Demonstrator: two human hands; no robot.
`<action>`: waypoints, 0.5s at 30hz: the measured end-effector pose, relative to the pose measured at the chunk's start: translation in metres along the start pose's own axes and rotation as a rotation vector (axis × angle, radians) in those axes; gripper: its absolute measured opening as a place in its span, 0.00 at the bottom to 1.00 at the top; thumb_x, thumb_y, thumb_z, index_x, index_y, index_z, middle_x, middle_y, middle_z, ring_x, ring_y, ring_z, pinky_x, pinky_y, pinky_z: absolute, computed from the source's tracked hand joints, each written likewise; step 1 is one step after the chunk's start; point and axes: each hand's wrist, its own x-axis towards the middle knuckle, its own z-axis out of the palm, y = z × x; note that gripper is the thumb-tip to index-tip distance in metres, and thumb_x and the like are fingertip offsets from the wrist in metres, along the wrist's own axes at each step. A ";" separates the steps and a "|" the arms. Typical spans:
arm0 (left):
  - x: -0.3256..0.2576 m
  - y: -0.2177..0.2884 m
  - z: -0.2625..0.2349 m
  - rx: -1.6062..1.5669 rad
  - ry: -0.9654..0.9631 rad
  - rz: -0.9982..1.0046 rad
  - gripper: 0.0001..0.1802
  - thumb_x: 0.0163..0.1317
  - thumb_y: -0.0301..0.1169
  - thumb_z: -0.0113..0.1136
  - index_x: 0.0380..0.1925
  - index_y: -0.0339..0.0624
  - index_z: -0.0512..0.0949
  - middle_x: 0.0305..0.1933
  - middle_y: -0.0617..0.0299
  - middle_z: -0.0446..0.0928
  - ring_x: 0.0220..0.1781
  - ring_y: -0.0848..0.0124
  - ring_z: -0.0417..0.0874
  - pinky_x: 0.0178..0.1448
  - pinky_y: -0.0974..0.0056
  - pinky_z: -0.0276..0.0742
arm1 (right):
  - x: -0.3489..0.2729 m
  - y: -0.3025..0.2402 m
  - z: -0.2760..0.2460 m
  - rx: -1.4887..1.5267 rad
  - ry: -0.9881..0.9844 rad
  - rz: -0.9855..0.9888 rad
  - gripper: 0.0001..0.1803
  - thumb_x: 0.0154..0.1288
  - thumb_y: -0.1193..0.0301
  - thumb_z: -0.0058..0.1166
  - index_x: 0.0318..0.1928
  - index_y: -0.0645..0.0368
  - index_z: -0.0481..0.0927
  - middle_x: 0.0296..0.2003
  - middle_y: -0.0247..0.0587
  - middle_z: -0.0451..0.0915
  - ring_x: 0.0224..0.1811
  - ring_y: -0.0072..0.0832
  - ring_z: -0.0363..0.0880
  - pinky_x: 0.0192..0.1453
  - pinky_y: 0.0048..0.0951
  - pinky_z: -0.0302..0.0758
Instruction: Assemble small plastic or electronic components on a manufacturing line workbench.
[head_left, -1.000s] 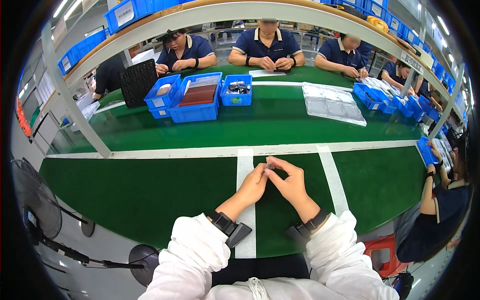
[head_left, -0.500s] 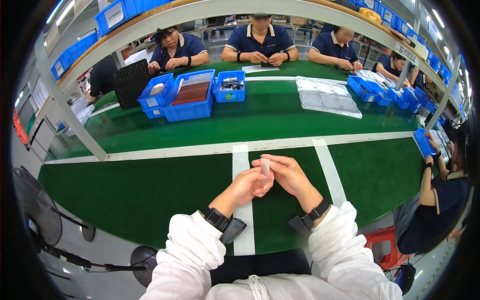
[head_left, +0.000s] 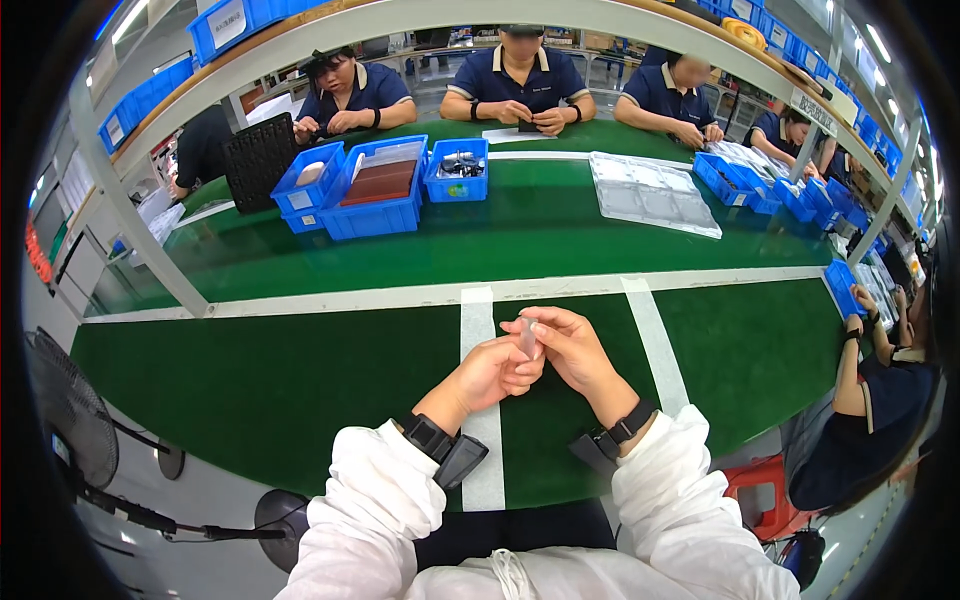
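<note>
A small, thin, pale grey rectangular piece [head_left: 527, 338] is held above the green table [head_left: 280, 400], near the strip of white tape [head_left: 480, 440]. My left hand [head_left: 493, 370] grips its lower part, fingers curled and thumb pressed against it. From the other side, my right hand [head_left: 570, 348] pinches the same piece near its upper end with thumb and fingertips. Both hands touch each other around it, so much of the piece is hidden. What it is exactly cannot be made out. Each wrist wears a black strap with a dark module.
Across a white divider [head_left: 390, 297] stand blue bins [head_left: 375, 222], one with brown sheets, and a clear compartment tray [head_left: 655, 200]. Co-workers sit on the far side and at the right. A slanted post [head_left: 150, 230] rises at left; a fan [head_left: 75, 410] stands beside the table.
The pale piece has turned slightly and shows a narrower face. My right thumb has shifted over its side; both hands stay in nearly the same place.
</note>
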 end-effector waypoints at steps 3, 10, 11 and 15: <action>0.000 0.001 0.000 -0.037 -0.072 -0.018 0.07 0.55 0.30 0.44 0.32 0.41 0.69 0.20 0.68 0.59 0.18 0.80 0.55 0.20 0.76 0.50 | 0.000 0.002 -0.002 -0.021 -0.024 -0.034 0.13 0.63 0.73 0.50 0.46 0.66 0.75 0.41 0.50 0.79 0.51 0.37 0.75 0.54 0.34 0.71; -0.004 0.003 0.015 0.025 0.051 -0.037 0.05 0.58 0.31 0.43 0.30 0.41 0.67 0.22 0.67 0.61 0.18 0.80 0.56 0.20 0.76 0.51 | -0.002 -0.001 -0.004 0.062 -0.020 -0.024 0.13 0.64 0.74 0.48 0.48 0.64 0.74 0.41 0.47 0.78 0.52 0.39 0.73 0.56 0.39 0.69; -0.004 0.001 0.011 -0.002 0.001 -0.046 0.05 0.58 0.30 0.42 0.30 0.41 0.67 0.23 0.66 0.62 0.18 0.80 0.55 0.20 0.76 0.52 | -0.002 0.000 -0.005 0.064 -0.047 -0.014 0.14 0.64 0.73 0.48 0.49 0.64 0.73 0.43 0.50 0.77 0.52 0.37 0.74 0.58 0.37 0.68; 0.001 -0.003 0.003 0.017 -0.008 0.005 0.05 0.58 0.30 0.42 0.32 0.42 0.66 0.23 0.67 0.61 0.18 0.81 0.55 0.20 0.76 0.50 | 0.001 0.000 -0.002 0.110 -0.064 -0.041 0.16 0.64 0.73 0.46 0.52 0.64 0.71 0.47 0.51 0.75 0.52 0.37 0.73 0.58 0.37 0.67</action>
